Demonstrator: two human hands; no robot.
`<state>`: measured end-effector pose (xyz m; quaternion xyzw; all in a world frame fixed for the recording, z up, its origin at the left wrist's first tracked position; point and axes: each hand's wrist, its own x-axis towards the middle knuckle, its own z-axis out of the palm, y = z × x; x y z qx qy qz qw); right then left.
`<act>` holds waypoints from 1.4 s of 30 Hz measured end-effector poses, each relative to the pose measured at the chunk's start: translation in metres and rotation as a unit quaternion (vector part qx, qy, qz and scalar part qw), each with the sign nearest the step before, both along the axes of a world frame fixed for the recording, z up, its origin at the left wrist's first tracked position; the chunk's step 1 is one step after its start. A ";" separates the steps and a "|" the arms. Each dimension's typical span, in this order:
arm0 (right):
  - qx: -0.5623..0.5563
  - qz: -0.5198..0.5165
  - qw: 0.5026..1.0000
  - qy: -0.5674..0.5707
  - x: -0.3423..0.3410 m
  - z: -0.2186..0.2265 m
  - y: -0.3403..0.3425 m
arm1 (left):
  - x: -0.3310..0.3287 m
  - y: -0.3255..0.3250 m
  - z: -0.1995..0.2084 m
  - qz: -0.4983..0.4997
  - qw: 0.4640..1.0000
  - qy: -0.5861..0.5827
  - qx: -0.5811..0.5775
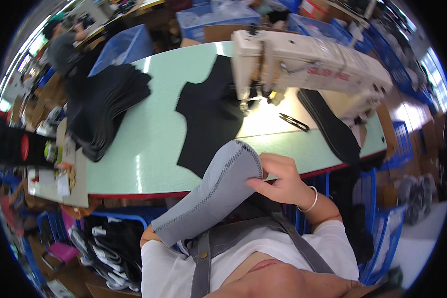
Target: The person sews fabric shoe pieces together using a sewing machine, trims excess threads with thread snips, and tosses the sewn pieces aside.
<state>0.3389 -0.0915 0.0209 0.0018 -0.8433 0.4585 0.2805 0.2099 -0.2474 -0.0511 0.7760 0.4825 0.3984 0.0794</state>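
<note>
Right hand (280, 183) pinches grey stitched sleeve (203, 198) by its far end over the desk (156, 169)'s near edge; left hand hidden, grip unclear; probably inspection, next calling for steady hold while turning.

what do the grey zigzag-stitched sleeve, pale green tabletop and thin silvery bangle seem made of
Grey zigzag-stitched sleeve: matte fabric, perhaps neoprene, by its soft curve. Pale green tabletop: glossy, probably laminate, since it reflects light. Thin silvery bangle: likely polished metal, by its shine.
</note>
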 end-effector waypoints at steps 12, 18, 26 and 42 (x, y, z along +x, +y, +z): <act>0.121 -0.718 0.653 0.209 0.301 0.073 0.138 | -0.056 0.002 0.032 0.185 0.958 0.194 -0.100; 0.288 -0.877 0.382 0.037 0.357 0.074 0.252 | -0.086 0.013 0.056 0.170 0.907 0.233 -0.305; 0.442 -0.469 0.764 -0.025 0.174 -0.030 0.242 | -0.094 0.020 0.050 0.127 0.908 0.327 -0.228; 0.478 -0.050 0.874 -0.073 -0.058 -0.068 0.219 | -0.115 0.087 0.024 0.127 0.938 0.299 -0.122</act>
